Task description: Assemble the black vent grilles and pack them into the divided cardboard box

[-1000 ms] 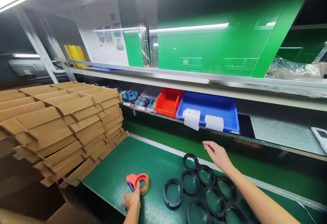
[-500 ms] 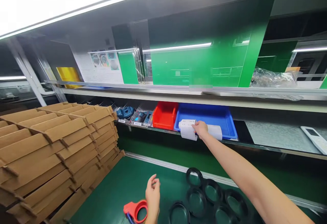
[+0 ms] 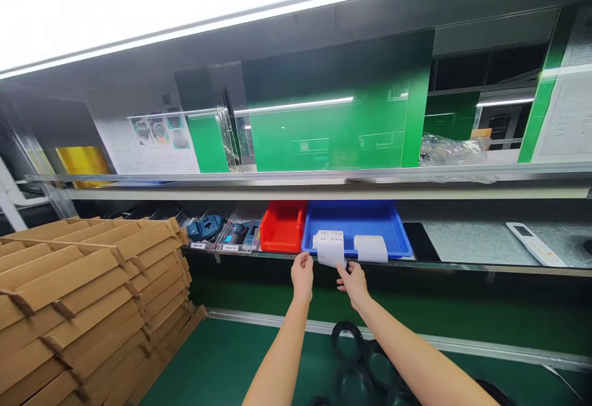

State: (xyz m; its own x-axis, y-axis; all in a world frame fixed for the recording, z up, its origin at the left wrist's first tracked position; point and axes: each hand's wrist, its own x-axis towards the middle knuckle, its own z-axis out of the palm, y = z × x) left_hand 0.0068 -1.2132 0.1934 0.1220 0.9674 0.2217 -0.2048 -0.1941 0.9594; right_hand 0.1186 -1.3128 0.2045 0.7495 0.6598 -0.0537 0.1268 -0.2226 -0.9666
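1. Near the centre, the right hand [image 3: 355, 284] was at the lower edge of the paper strip [image 3: 330, 250], the left hand [image 3: 303, 277] just beside it.
2. Stacked cardboard [image 3: 102, 307] stood lower left.
3. Black rings [image 3: 367, 361] lay bottom centre.

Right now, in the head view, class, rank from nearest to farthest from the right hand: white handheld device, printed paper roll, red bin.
1. Printed paper roll, just beyond the right hand, leftward
2. Red bin, farther left
3. White handheld device, far right on the shelf
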